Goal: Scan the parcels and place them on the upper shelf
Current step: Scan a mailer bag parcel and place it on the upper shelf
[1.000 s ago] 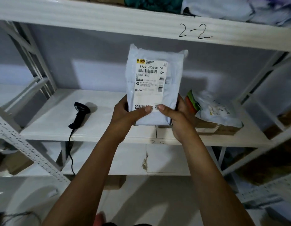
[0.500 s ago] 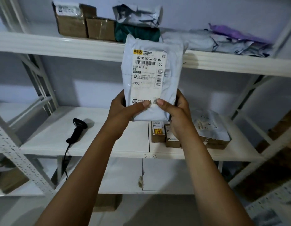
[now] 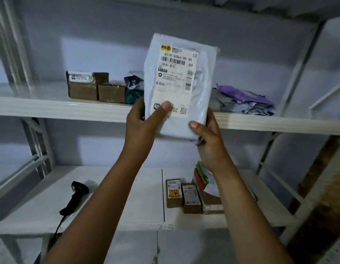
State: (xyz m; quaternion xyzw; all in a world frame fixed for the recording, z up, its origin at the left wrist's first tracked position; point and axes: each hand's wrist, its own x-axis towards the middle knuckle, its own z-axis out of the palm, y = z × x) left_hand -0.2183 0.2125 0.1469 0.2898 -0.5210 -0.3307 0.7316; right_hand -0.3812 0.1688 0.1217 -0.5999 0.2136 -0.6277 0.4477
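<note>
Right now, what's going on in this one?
A person holds a white bagged parcel upright, left hand and right hand gripping its lower edge, label toward the camera, raised in front of the upper shelf but not yet set down. The scanner lies on the lower shelf, small boxes further right.

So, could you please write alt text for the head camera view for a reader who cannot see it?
The left hand and right hand hold a white parcel upright, label toward the camera, before the upper shelf, which bears cardboard boxes and soft bags. A black scanner and small boxes lie on the lower shelf.
</note>
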